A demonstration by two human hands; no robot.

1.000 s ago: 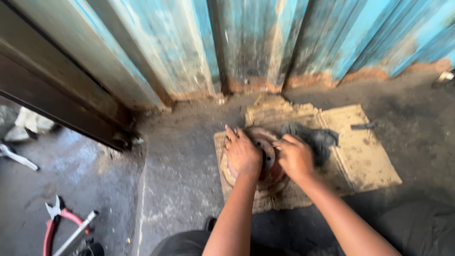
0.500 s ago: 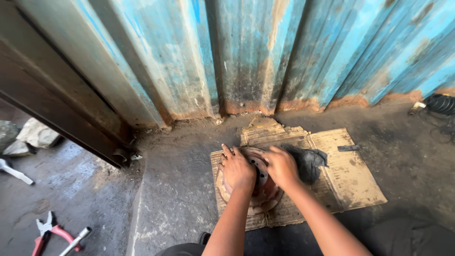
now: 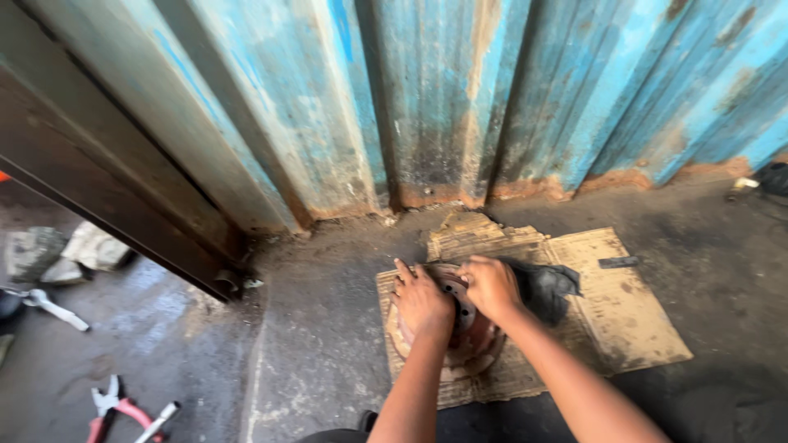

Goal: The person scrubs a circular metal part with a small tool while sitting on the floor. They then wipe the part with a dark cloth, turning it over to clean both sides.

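1. Brake disc [image 3: 469,332], round and rust-red with a bolt-hole hub, lies flat on a sheet of cardboard [image 3: 632,316] spread over the concrete floor [image 3: 328,328], close to the blue corrugated metal wall [image 3: 460,98].
2. I see my left hand [image 3: 423,302] laid palm-down on the left part of the disc, fingers [image 3: 402,271] spread and pressing on the face; it pinches nothing.
3. My right hand [image 3: 491,287] sits on the hub, fingers curled down over it. I cannot tell whether they pinch a small part beneath.
4. A dark rag [image 3: 548,289] lies just beside the right hand, touching the disc edge.
5. For good control, I judge the left palm should bear straight down so the disc cannot slide on the cardboard while the right hand works at the hub.
6. Keep fingertips off the outer rim, where rust edges may cut.
7. Red-handled pliers [image 3: 111,406] and a metal tool [image 3: 51,308] lie well apart on the lower floor to the left.
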